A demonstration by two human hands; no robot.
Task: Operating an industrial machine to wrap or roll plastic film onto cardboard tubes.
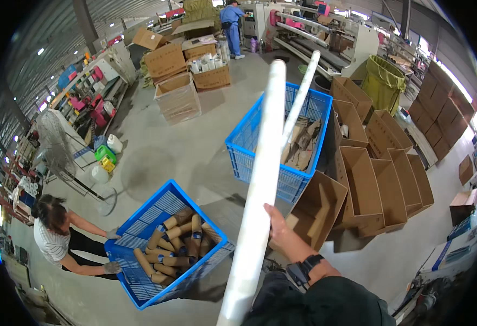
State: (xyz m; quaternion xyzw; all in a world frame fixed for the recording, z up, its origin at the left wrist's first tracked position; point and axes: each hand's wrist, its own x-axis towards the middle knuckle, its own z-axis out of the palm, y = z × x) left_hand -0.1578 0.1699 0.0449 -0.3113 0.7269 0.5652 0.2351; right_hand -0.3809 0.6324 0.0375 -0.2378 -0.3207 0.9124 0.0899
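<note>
A long white roll (261, 174) slants up through the middle of the view, its near end running out at the lower edge. My right hand (276, 225) grips it from the right side, fingers closed around it and partly hidden behind. A second, thinner-looking white roll (303, 89) leans above a blue crate (298, 182); its lower end is hidden behind the first. Crumpled brown material (304, 144) lies in that crate. My left hand is out of view.
A person (54, 228) in gloves holds another blue crate (131, 274) of brown cardboard cores (178, 244) at left. Open cardboard boxes (362, 182) crowd the right side. Farther off stand a fan (54, 136), more boxes (165, 62), a worker in blue (231, 27) and a large machine (358, 46).
</note>
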